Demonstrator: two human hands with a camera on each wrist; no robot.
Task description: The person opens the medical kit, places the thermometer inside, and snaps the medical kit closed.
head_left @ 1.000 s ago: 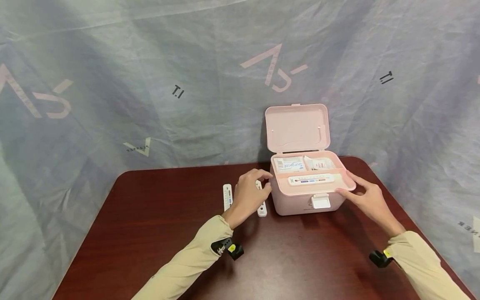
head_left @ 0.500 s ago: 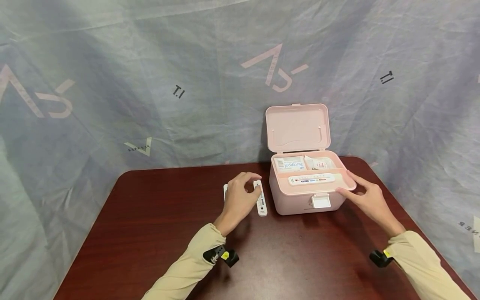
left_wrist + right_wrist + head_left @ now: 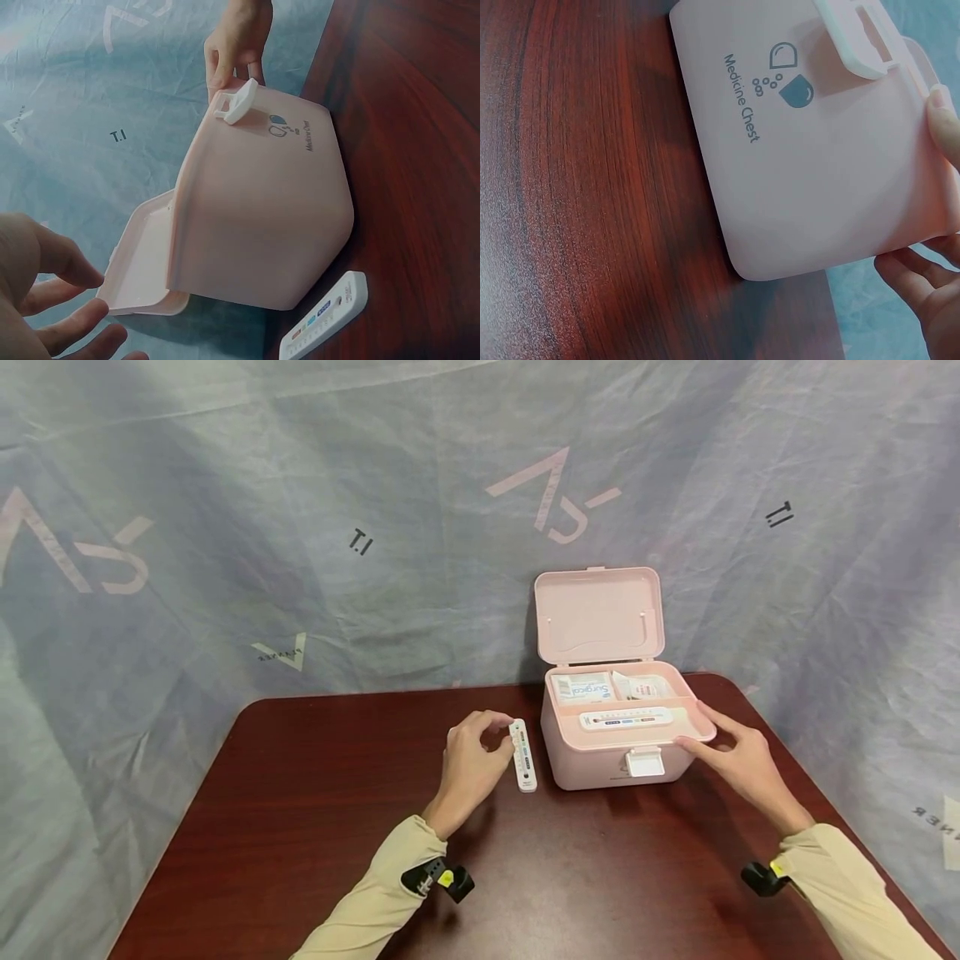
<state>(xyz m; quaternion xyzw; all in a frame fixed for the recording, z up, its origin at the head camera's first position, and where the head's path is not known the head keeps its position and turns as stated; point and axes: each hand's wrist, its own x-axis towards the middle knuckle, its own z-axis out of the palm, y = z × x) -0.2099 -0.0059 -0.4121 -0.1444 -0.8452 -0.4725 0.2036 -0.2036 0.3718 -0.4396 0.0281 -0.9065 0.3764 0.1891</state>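
Note:
A pink medicine chest (image 3: 600, 768) stands on the table with its lid (image 3: 597, 617) raised. My right hand (image 3: 738, 764) grips its right front corner, thumb on the front rim and fingers along the side. A white thermometer (image 3: 626, 717) lies across the front of the chest's tray. On the table left of the chest is another white thermometer (image 3: 524, 760), its printed face up. My left hand (image 3: 474, 760) hovers beside this one, thumb and fingers curved but apart, as the left wrist view shows with nothing between the fingers (image 3: 71, 326).
In the chest's rear compartments sit a packet marked Surgical (image 3: 583, 688) and another white packet (image 3: 639, 687). A white latch (image 3: 645, 762) hangs at the front. A grey printed cloth (image 3: 390, 610) hangs behind the dark red table (image 3: 315, 793).
My left hand has drawn left, away from the chest, uncovering the nearer thermometer. A further thermometer, seen earlier to its left, is now hidden behind that hand. My right hand keeps its grip.

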